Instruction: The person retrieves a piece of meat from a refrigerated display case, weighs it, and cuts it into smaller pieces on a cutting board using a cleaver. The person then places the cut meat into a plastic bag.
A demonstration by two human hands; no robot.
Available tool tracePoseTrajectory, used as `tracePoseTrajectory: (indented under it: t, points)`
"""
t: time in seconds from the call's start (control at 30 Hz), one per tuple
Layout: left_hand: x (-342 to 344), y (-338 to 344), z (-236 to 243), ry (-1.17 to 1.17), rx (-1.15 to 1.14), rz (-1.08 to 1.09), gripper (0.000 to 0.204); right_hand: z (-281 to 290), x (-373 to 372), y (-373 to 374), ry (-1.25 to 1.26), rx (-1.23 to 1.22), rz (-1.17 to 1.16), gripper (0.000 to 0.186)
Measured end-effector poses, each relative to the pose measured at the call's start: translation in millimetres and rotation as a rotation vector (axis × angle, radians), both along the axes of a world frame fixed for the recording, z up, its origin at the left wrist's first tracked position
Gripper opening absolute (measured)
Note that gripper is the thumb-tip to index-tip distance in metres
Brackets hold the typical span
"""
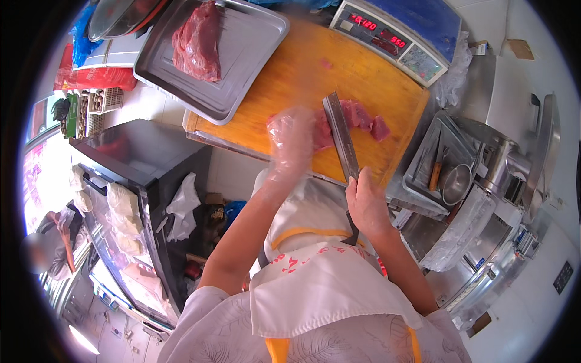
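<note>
My right hand [367, 202] is closed round the handle of a cleaver [341, 134]. Its blade stands nearly on edge, seen from above, with the spine toward me, and comes down at the raw meat [322, 130]. Just left of the blade, my left hand [292, 136], in a clear plastic glove, is curled over the meat and holds it against the wooden cutting board [363, 72]. Motion blurs its fingers. Several cut chunks of meat [357, 115] lie right of the blade.
A metal tray [248, 51] with a large piece of raw meat [198, 45] overlaps the board's far left. Beyond the board sits a digital scale [393, 39]. At the right, a tray [423, 151] holds a wooden-handled tool and a metal bowl [456, 184]. A dark cabinet [139, 151] stands left.
</note>
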State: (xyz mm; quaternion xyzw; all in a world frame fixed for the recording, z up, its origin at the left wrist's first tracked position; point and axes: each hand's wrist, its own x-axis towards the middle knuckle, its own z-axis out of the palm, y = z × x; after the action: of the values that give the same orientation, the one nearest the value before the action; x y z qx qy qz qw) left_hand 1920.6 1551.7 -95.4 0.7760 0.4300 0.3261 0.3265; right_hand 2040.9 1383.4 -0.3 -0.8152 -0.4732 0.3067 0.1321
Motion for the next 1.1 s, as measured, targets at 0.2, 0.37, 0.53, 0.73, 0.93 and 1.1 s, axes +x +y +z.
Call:
tracePoseTrajectory:
  t: [0.2,0.37,0.53,0.73,0.93,1.1]
  points:
    - [-3.2,7.2,-12.4,0.103,0.153,-0.128,0.025,-35.2,-6.3,48.5,0.018,-0.025,0.042,0.047]
    - [4.6,7.5,10.8,0.077,0.236,-0.085,0.023,-91.8,21.9,69.6,-0.063,0.281,-0.005,0.030]
    - [-3.1,7.8,-3.7,0.093,0.141,-0.072,0.023,-74.9,45.9,68.8,0.197,0.352,-0.382,0.022]
    - [-12.3,4.5,11.1,0.004,-0.015,0.004,0.018,9.4,29.8,50.9,0.122,0.207,-0.145,0.020]
    - [9.7,5.1,58.8,-0.493,-0.460,0.194,0.027,7.2,-24.0,25.4,0.011,0.094,-0.012,0.028]
    - [-1.9,9.8,39.1,-0.411,-0.566,0.087,0.023,-4.5,-30.1,27.9,-0.034,-0.026,0.048,0.038]
